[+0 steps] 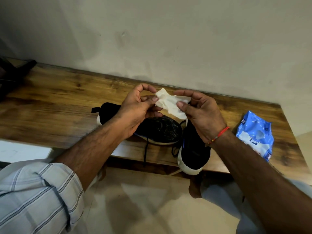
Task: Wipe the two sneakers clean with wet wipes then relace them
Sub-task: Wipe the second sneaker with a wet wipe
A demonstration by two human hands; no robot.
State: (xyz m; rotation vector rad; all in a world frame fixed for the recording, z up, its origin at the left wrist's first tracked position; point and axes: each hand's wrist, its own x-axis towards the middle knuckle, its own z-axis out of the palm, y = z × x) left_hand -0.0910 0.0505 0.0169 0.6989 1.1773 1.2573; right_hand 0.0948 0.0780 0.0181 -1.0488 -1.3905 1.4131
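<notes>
A white wet wipe is stretched between both hands above the table. My left hand pinches its left end between thumb and fingers. My right hand pinches its right side with the thumb on top. Below them on the wooden table lie two black sneakers with white soles. One sneaker lies sideways with its toe to the right, partly hidden by my left hand. The other sneaker points away from me, its heel over the front edge. Loose black laces hang down.
A blue wet-wipe pack lies on the table to the right of the sneakers. A dark object sits at the far left end. The wall runs right behind the table. Tiled floor and my bare feet show below the table's front edge.
</notes>
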